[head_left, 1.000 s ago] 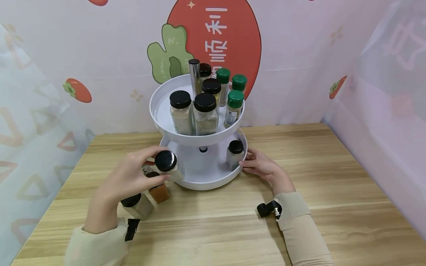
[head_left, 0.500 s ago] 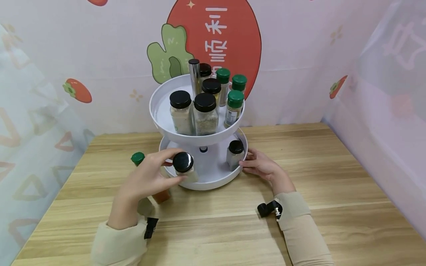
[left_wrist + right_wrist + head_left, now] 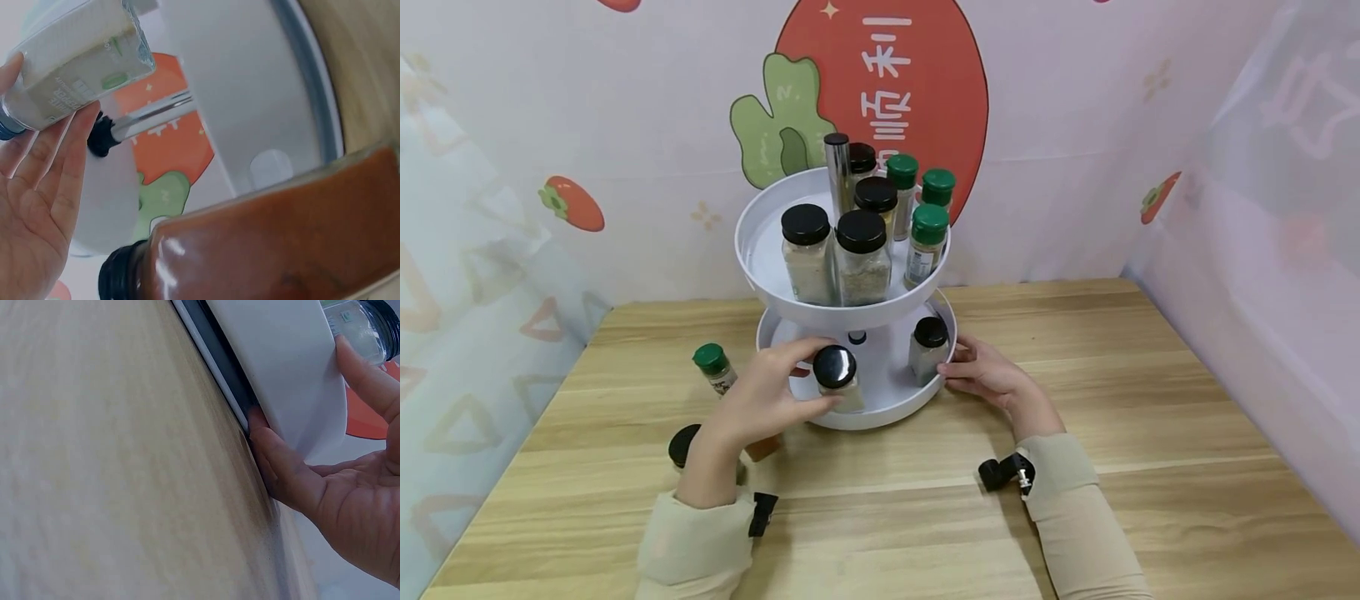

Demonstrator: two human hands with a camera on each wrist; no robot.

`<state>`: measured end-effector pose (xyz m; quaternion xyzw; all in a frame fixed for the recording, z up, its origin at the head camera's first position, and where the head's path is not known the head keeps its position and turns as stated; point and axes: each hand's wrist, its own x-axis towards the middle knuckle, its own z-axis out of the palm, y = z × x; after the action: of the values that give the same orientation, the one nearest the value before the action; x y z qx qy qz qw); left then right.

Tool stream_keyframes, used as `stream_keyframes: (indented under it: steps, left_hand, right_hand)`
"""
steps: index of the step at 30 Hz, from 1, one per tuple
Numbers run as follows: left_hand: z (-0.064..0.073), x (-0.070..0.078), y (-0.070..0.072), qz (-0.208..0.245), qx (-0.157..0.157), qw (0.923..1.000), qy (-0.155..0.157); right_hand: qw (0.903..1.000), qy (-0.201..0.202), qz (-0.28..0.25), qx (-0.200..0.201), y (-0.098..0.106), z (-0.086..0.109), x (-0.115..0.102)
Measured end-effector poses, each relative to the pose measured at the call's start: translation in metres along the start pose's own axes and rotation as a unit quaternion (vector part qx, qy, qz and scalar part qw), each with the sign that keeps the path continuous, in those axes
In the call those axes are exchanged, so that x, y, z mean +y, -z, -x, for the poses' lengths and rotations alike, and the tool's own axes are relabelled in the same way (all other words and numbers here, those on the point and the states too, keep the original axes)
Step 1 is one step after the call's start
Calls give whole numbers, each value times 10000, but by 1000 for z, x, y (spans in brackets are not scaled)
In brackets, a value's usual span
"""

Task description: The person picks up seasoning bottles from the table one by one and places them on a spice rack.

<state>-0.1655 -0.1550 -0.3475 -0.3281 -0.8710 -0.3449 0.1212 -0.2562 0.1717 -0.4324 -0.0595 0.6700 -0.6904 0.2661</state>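
My left hand [image 3: 767, 398] holds a black-lidded spice jar [image 3: 844, 392] of pale powder between thumb and fingers. The jar is over the front of the lower tier [image 3: 880, 417] of a white two-tier spice rack. In the left wrist view its glass body [image 3: 87, 59] is tilted, with the base apart from the tray. My right hand [image 3: 992, 379] grips the lower tier's right rim; in the right wrist view the thumb lies at the wall [image 3: 294, 369] and the fingers curl under its bottom edge. Another black-lidded jar [image 3: 928, 354] stands inside, near that hand.
The upper tier [image 3: 767, 275] carries several black-lidded jars, green-capped bottles [image 3: 927, 242] and a slim metallic cylinder [image 3: 838, 171]. Left on the table are a green-capped bottle [image 3: 715, 367], an orange-brown spice jar [image 3: 275, 237] and a black-lidded jar [image 3: 683, 446], partly behind my left arm.
My left hand has carried the pale jar rightward, from the tray's left edge to over its front. My right hand and the rack have stayed put.
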Motion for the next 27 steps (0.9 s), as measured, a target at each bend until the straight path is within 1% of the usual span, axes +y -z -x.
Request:
stream_keyframes:
  steps: [6,9,16,24,27]
  left_hand:
    - [-8,-1,-10,3,-77,10000,58]
    - [-12,-3,-16,-52,-60,9998,157]
    - [-19,-9,-26,166,-39,9988,462]
    - [-27,-17,-38,114,-67,9973,721]
    - [-32,-19,-41,57,-53,9972,748]
  right_hand:
    - [10000,14,-45,14,1,0,0]
    - [10000,3,-91,10,1,0,0]
    - [10000,-13,-28,-7,0,0,-1]
    - [10000,-24,-4,-1,0,0,-1]
    - [10000,-29,-8,-11,0,0,0]
